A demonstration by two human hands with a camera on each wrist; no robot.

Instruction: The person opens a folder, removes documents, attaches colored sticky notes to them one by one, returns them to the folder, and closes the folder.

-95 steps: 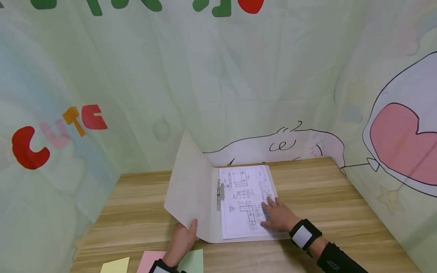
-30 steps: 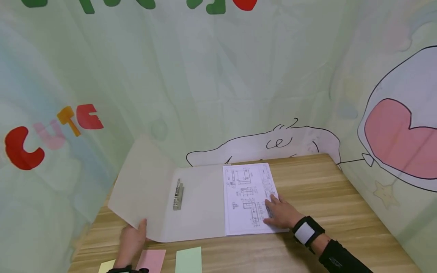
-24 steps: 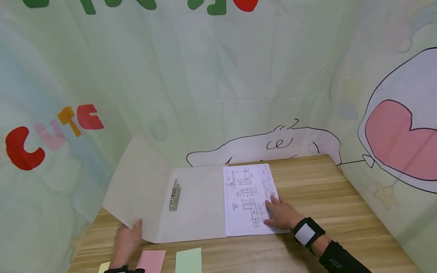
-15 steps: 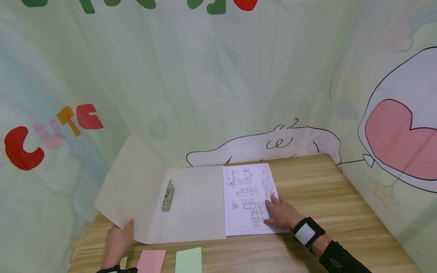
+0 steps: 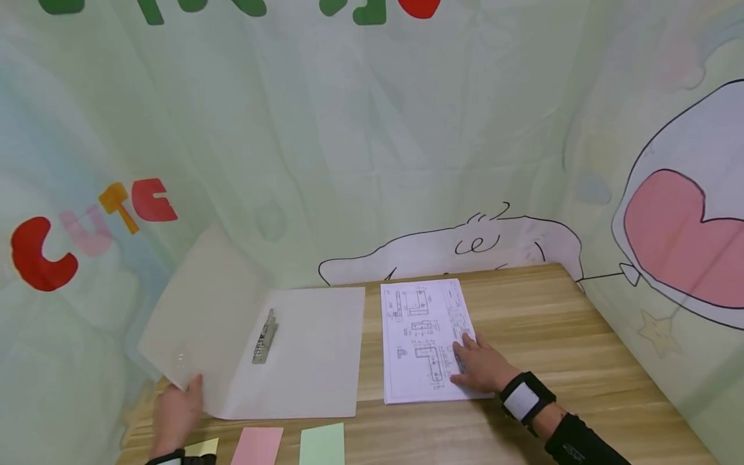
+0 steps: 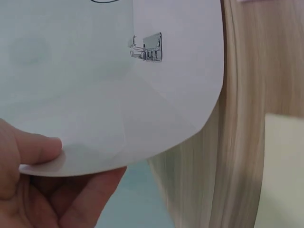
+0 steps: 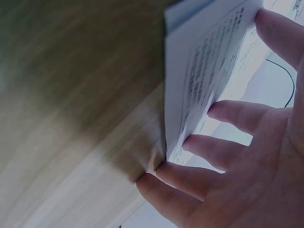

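- While the left hand (image 5: 177, 413) pinched one folder (image 5: 314, 355), the right hand (image 5: 485, 368) rested spread on one paper stack (image 5: 414, 303).
- Three slips (image 5: 258, 445) (yellow, pink, green) lay nearby.

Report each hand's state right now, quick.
Left hand: closed, holding the folder cover.
Right hand: open, resting on the papers.
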